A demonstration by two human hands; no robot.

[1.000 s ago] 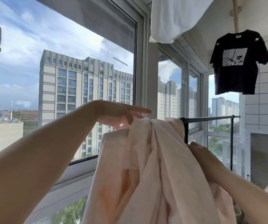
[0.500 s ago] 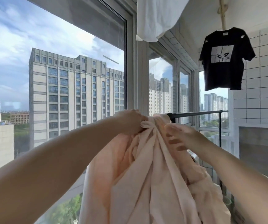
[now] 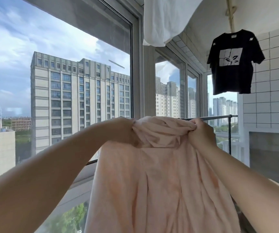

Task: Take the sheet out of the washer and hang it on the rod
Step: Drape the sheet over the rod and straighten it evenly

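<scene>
A pale pink sheet (image 3: pixel 160 179) hangs in folds over the near end of a black rod (image 3: pixel 219 117), which runs back to the right toward the tiled wall. My left hand (image 3: pixel 122 130) is closed on the bunched top edge of the sheet at its left. My right hand (image 3: pixel 201 133) grips the bunched top edge at its right, just beside the bare stretch of rod. The cloth between my hands is gathered in a thick roll and hides the rod's near end. The washer is out of view.
Large windows (image 3: pixel 78 91) fill the left side, with a sill just left of the sheet. A white cloth (image 3: pixel 165 21) hangs overhead. A black T-shirt (image 3: pixel 234 63) hangs at the upper right by the tiled wall (image 3: pixel 273 101). The rod's black upright (image 3: pixel 230 135) stands at its far end.
My right hand has risen from below the cloth and closed on the sheet's top edge. My hands have moved apart, spreading the bunched top along the rod.
</scene>
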